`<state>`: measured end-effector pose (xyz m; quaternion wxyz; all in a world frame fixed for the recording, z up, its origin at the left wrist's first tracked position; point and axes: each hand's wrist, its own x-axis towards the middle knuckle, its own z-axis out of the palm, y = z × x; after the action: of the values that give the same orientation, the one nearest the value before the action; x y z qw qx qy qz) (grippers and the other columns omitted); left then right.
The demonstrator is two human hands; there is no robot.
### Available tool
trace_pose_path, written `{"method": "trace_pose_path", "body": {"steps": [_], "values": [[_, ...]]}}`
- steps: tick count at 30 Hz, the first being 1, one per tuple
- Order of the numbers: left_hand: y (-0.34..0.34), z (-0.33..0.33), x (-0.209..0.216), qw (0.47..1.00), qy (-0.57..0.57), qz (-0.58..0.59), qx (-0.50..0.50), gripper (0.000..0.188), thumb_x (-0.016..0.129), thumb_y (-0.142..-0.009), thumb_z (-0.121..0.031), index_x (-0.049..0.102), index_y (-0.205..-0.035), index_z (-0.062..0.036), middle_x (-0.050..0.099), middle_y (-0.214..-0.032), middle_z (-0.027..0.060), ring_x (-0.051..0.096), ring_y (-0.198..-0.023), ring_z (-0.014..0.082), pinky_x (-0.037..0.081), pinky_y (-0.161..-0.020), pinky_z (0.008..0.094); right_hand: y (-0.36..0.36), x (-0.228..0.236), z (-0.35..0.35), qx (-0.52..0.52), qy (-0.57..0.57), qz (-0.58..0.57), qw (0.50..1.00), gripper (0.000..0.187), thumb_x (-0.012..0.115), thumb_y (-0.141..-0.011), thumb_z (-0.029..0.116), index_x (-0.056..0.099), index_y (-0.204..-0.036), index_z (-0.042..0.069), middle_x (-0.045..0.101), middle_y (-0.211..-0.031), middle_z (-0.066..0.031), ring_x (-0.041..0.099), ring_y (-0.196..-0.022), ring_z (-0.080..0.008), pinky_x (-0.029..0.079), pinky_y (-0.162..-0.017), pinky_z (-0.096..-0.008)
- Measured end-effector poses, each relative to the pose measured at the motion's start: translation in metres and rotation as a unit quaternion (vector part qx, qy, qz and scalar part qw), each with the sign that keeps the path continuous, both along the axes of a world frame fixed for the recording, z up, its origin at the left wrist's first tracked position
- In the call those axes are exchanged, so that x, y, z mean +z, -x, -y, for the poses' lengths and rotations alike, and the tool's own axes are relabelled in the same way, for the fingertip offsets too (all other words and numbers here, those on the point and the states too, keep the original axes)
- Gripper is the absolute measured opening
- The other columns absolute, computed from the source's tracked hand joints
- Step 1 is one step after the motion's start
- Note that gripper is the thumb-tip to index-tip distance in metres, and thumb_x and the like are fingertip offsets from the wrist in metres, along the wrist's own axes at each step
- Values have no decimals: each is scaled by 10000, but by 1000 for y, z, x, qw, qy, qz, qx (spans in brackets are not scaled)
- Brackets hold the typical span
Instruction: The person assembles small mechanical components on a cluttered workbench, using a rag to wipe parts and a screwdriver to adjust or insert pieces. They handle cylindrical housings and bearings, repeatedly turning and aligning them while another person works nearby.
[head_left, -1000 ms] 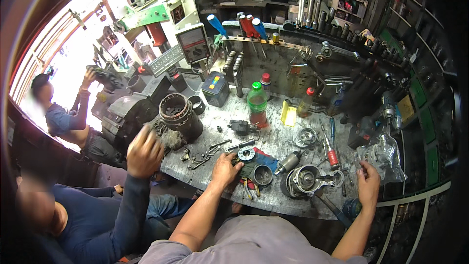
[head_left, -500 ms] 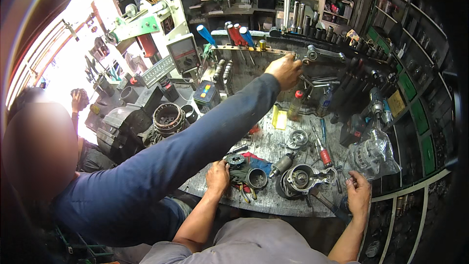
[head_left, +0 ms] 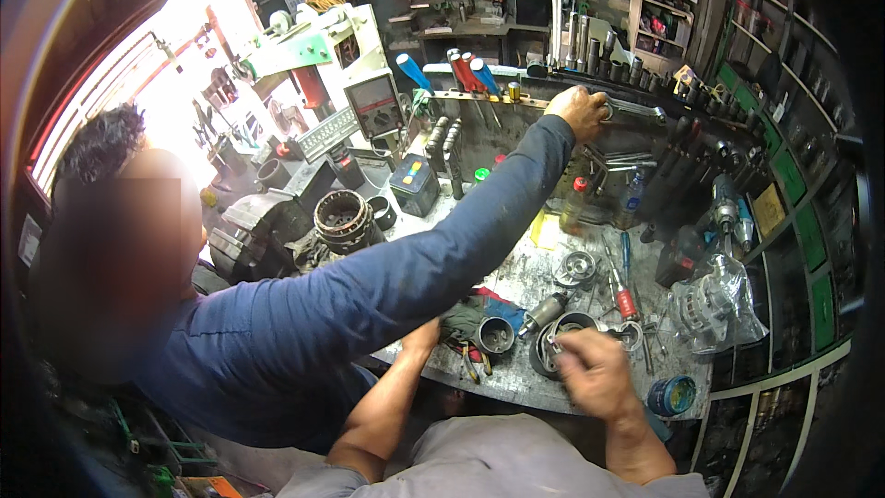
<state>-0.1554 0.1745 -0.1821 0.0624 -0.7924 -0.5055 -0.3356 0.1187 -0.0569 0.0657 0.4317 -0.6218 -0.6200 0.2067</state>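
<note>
My left hand is at the bench's front edge, its fingers hidden behind a co-worker's blue sleeve. Beside it lie a dark cloth, a hollow metal cylinder and yellow-handled pliers. Over the near side of a round metal housing hovers my right hand, fingers curled together and slightly blurred; what they may hold cannot be made out. A cylindrical metal armature lies next to the housing. To the right of my hand stands an open blue tin with blue-green stuff inside.
The co-worker's hand reaches across to spanners on the back rack. A red-handled screwdriver, bottles and a bagged metal part occupy the right side. Left stand a copper-wound stator and a vise.
My right hand has moved left from the bench's right edge to the housing, uncovering the blue tin. The sleeve now hides my left fingers and the round dark part they were touching.
</note>
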Motion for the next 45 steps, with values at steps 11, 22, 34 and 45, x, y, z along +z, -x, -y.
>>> {"method": "trace_pose_path", "body": {"steps": [11,22,34,45], "values": [[87,43,-34,786,275,548,73,269,752,-1061,-169,769,-1250,22,771,-1105,57,732,-950,157,610,-788,312,126,-187,-152,111,110,99,983,276,635,-1022,190,776,-1169,3,765,-1137,-245,738,-1070,-445,587,-980,-516],[106,114,-5,622,422,659,17,252,713,-1107,-177,744,-1251,27,747,-1013,32,711,-874,130,625,-841,315,144,-267,-231,44,-28,270,961,179,666,-854,111,811,-893,13,781,-932,-258,774,-864,-451,621,-775,-564],[61,109,7,736,409,530,-98,299,763,-1063,-179,749,-1296,8,797,-1182,95,761,-1034,214,611,-959,351,155,-189,-144,116,133,-309,935,356,750,-922,150,764,-1222,-41,815,-1022,-152,761,-867,-219,597,-784,-366],[14,122,29,416,532,730,-102,316,665,-1135,-246,670,-1391,-60,726,-1219,24,677,-1052,148,557,-997,322,118,-162,-113,25,75,7,997,262,710,-945,186,843,-1080,5,815,-980,-222,807,-893,-331,606,-832,-416]]}}
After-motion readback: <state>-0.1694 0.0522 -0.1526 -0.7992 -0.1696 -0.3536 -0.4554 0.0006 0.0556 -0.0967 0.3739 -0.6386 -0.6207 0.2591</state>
